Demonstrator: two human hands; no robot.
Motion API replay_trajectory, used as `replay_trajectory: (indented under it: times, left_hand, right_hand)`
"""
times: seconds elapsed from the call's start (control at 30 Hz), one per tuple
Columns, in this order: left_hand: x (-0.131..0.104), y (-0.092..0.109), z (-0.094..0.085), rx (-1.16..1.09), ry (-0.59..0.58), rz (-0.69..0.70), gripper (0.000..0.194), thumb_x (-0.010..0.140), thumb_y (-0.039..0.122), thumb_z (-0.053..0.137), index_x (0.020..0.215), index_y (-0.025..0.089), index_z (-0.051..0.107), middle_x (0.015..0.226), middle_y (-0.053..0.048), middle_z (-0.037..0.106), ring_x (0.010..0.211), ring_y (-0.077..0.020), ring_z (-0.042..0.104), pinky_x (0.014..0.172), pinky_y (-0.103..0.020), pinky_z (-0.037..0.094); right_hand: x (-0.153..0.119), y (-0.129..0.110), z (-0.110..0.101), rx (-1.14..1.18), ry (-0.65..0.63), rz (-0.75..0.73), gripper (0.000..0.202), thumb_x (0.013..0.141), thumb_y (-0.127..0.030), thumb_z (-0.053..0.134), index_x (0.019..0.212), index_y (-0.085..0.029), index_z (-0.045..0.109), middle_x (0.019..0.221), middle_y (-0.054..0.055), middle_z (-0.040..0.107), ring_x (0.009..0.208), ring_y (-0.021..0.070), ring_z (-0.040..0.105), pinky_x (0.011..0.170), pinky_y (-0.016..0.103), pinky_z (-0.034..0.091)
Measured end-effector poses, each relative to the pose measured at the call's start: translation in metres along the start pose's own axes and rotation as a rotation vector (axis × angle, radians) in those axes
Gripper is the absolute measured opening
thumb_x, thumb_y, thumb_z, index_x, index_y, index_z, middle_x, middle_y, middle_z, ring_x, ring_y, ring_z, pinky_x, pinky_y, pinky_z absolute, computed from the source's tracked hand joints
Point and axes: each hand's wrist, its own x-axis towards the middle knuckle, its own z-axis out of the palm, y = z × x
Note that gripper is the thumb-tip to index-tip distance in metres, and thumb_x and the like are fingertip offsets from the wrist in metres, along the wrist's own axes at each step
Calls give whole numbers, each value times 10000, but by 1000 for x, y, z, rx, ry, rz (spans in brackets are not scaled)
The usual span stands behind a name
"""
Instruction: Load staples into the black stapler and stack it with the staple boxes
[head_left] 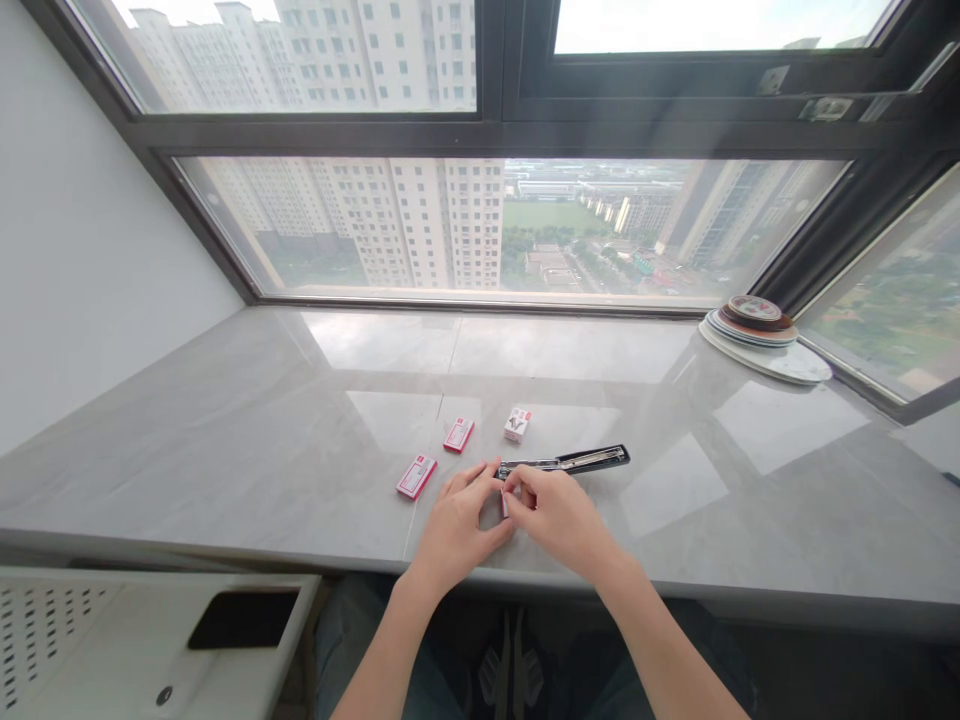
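A small red-and-white box (505, 504), mostly covered by my fingers, is on the counter between my hands. My left hand (459, 518) curves round it, with the thumb in front and the fingers behind. The fingers of my right hand (556, 508) are pinched together at the box's right side; what they hold, if anything, is hidden. Just beyond my fingers lies a black stapler (592, 459), opened out flat with its metal inside showing. More staple boxes lie nearby: a red-and-white one (416, 477), a smaller one (458, 435) and a white one with a stapler picture (517, 424).
The grey stone counter (262, 420) runs below a dark-framed window (487, 137). A stack of round plates or coasters (757, 335) sits at the back right corner. Below the counter at the left is a white cabinet or stand (112, 660) with a dark recess.
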Motion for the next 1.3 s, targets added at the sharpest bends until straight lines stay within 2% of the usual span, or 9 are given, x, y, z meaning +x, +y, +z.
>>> replay_trajectory:
  times: [0.13,0.27,0.4,0.53,0.67,0.87,0.93,1.03,1.3]
  left_hand:
    - [0,1,-1,2,-4,6,342,869,284,715,1204,339,676,1517,13,562,1447,-260,457,1191,-452,397]
    - [-4,3,-7,-10,40,26,314,879,285,702,1186,318,647,1531,-3,529,1422,-255,464,1186,-445,384]
    - [-6,9,-5,12,167,-104,127,987,356,565,984,264,652,1116,-37,694,1083,-238,627,979,-410,474]
    - [-2,21,12,94,142,-126,269,1030,314,489,808,246,625,843,-18,678,889,-229,616,845,-397,439]
    - [0,33,23,138,173,-117,257,1032,290,489,824,242,632,868,-35,680,898,-236,619,819,-390,425]
    - [0,42,27,142,201,-101,272,1050,334,470,1233,296,667,980,-36,679,948,-231,641,854,-380,430]
    - [2,43,30,169,188,-90,312,1041,341,496,1315,309,643,1021,-40,683,994,-242,638,865,-386,428]
    - [4,42,33,203,170,-92,316,1039,357,509,1323,314,641,1073,-45,697,1033,-247,633,857,-383,423]
    - [4,45,27,230,149,-85,265,1011,329,547,1249,298,660,1059,-42,720,1019,-249,638,854,-381,389]
  right_hand:
    - [-17,10,-2,-122,-66,28,107,891,-252,612,823,-259,694,682,-6,667,606,162,571,576,271,289]
    - [-33,34,-14,-6,-13,114,183,971,-381,546,988,-278,697,633,-24,620,601,178,565,579,277,328]
    - [-46,60,-23,-5,90,321,297,999,-474,479,867,-254,629,563,-35,533,554,177,512,548,283,322]
    - [-44,64,-14,29,47,284,335,998,-475,472,796,-246,607,619,-13,593,584,180,527,572,289,342]
    - [-41,63,-10,91,66,243,343,981,-500,504,804,-238,636,603,-7,592,585,182,537,578,291,366]
    - [-44,103,-52,449,70,577,573,836,-657,674,1207,-227,603,651,-40,612,385,121,457,388,253,315]
    - [-38,113,-66,576,111,527,697,791,-651,739,1324,-239,560,732,-28,641,400,94,442,379,230,302]
    - [-18,111,-74,662,113,348,652,778,-646,772,1247,-215,635,690,-30,608,438,77,412,406,220,307]
    - [40,64,-45,374,2,-3,407,767,-561,818,932,-208,698,588,-85,427,556,96,364,531,242,298]
